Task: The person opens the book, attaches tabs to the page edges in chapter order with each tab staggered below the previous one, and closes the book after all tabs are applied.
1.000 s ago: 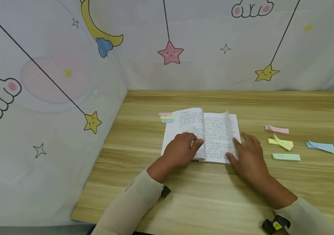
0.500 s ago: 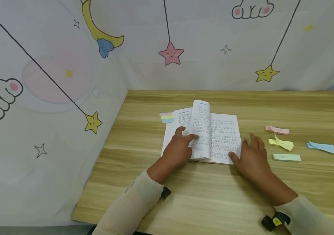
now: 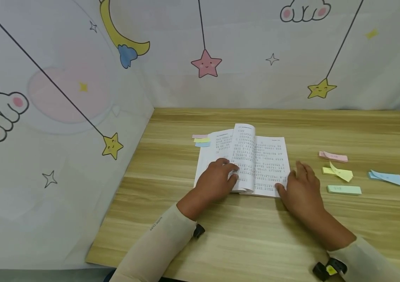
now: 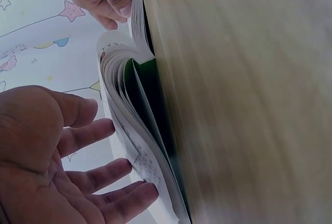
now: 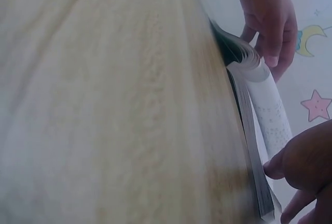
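An open book (image 3: pixel 270 164) with printed pages lies on the wooden table, one leaf (image 3: pixel 244 152) curving up over its left half. My left hand (image 3: pixel 215 178) rests on the left pages, fingertips at that curved leaf; in the left wrist view its fingers (image 4: pixel 98 175) are spread and nearly straight against the paper. My right hand (image 3: pixel 303 192) lies at the right edge of the book, thumb on the lower corner of the right page and fingers extended. Pink, yellow and blue sticky tabs (image 3: pixel 201 140) stick out from the book's left edge.
Right of the book lie pads of sticky notes: pink (image 3: pixel 333 157), yellow (image 3: pixel 337 172), green (image 3: pixel 344 190) and blue (image 3: pixel 386 177). A white cloth backdrop (image 3: pixel 242 86) with cartoon stars stands behind the table (image 3: pixel 242 239) and along its left side.
A leaf has gone over from the right side to the left. My left hand's fingers have come down onto the turned leaf; my right hand has shifted slightly right, off the turned leaf.
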The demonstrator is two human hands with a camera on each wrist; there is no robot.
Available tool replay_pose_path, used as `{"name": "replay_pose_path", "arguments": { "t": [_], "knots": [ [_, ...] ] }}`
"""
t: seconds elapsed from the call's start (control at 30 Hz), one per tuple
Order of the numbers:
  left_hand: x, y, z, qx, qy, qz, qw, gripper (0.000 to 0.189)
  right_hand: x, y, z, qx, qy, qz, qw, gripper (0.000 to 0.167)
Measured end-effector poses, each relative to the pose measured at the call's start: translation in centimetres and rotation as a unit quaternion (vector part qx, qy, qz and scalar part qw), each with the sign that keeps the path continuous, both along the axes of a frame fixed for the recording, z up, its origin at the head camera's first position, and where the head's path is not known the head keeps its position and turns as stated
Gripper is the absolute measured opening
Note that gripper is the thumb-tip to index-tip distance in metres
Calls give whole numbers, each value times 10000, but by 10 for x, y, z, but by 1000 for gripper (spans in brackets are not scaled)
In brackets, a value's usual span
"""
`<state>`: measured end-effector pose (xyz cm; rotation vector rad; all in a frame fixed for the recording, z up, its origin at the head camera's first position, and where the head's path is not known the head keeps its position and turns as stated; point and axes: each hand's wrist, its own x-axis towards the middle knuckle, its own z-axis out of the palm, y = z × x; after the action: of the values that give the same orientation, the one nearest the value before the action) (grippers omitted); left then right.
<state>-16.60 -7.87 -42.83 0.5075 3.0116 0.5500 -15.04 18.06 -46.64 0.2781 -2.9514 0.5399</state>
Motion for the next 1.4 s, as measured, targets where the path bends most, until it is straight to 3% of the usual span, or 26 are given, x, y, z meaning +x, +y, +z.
{"name": "replay_pose_path", "arguments": {
  "t": [0.17,0.27,0.33,0.4,0.47,0.5,0.53,0.6,0.7,0.77,0.87,0.97,1.2,1.3,1.4],
  "knots": [
    [0,0,-1,14,-3,-34,10000,30,0,1,-1,24,348,199,9992,53],
    [0,-1,-1,222,-151,-18,9996,38,2,-2,-1,-332,593,900,9936,56],
    [0,-1,-1,397,-262,39,9989,51,5,-5,0,-627,578,1774,9804,64],
    [-1,-1,0,484,-345,180,9981,64,8,-10,1,-931,347,2738,9566,71],
    [-2,-1,0,489,-380,346,9975,64,12,-13,3,-1125,169,3432,9323,71],
    [-2,-1,1,462,-375,421,9973,60,14,-14,4,-1182,142,3590,9257,68],
    [-2,0,1,403,-340,509,9973,56,15,-15,5,-1240,205,3611,9240,64],
    [-3,1,0,341,-275,706,9965,53,14,-15,7,-1326,366,3191,9377,54],
    [-4,2,-3,300,-63,939,9951,71,8,-10,8,-1132,466,1782,9764,49],
    [-4,2,-4,325,25,983,9946,77,4,-4,7,-805,247,889,9925,54],
    [-4,2,-4,351,-4,774,9964,53,0,7,3,-241,-156,273,9992,58],
    [-4,2,-4,234,-125,464,9986,27,-1,12,0,34,-311,253,9992,55],
    [-5,3,-6,141,-95,169,9997,21,2,9,4,68,-123,264,9996,53],
    [-4,3,-5,339,-160,120,9992,35,5,4,5,-56,237,496,9985,55],
    [-3,3,-3,526,-292,171,9980,60,8,-4,5,-474,419,1426,9878,62]
  ]
}}
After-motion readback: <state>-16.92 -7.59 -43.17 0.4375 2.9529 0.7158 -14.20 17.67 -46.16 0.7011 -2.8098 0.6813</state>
